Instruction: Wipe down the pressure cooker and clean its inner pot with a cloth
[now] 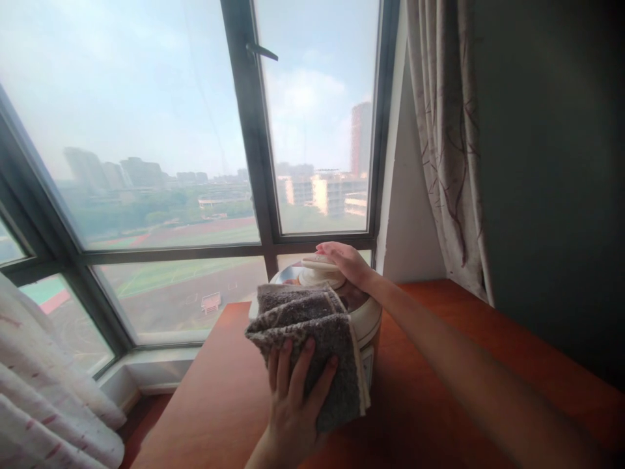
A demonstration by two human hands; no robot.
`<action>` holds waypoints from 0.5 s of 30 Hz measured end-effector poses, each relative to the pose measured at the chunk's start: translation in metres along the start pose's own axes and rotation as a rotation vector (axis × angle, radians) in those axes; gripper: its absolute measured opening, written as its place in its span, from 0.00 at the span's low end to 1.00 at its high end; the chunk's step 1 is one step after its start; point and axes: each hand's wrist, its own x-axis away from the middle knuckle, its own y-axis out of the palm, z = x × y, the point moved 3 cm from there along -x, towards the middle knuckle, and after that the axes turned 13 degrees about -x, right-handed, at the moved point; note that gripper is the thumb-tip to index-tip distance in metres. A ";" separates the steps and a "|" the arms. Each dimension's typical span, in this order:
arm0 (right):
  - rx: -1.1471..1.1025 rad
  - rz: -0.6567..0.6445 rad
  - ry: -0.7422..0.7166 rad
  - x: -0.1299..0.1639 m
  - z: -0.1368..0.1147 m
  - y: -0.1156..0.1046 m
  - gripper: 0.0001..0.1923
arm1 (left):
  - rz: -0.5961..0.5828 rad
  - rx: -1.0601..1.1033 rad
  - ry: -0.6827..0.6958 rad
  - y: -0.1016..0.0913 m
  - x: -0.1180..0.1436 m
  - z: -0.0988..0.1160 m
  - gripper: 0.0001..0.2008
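Wiping a cooker [364, 319], by the look of it: left hand [293, 397] spread flat, fingers open, pressing a folded grey towel [312, 332] against the cooker's near side and draping it over the front of the lid. Right hand [344, 260] curled over the lid knob [317, 264] on top, seemingly steadying the pot rather than lifting; grip loose, fingers bent, not fully closed. Cooker standing on the tabletop [439, 391] toward its far edge, close under the window [195, 163], nearer the far left corner than the right. Next move judged to need the towel dragged around the curved wall while keeping the top hand firm so the pot does not slide toward the glass. Little room behind, between cooker and window frame; bare tabletop to the right and toward the near edge. Left edge of the tabletop falling away close beside the left wrist, curtain [449, 143] hanging at the far right corner.
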 end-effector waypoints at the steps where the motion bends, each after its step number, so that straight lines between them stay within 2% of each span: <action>1: -0.040 0.018 0.014 -0.001 0.002 -0.003 0.20 | 0.003 -0.012 0.040 -0.003 -0.010 -0.006 0.44; 4: -0.140 0.052 0.040 -0.003 0.007 -0.009 0.24 | -0.015 0.013 0.041 -0.012 -0.043 -0.025 0.43; 9: -0.309 0.121 0.098 -0.003 0.012 -0.013 0.23 | -0.068 0.209 -0.120 -0.016 -0.090 -0.068 0.34; 12: -0.300 0.127 0.085 -0.004 0.014 -0.013 0.24 | -0.073 0.367 -0.279 -0.007 -0.097 -0.097 0.26; 15: -0.284 0.131 0.071 -0.005 0.015 -0.013 0.24 | -0.037 0.416 -0.388 0.002 -0.088 -0.112 0.23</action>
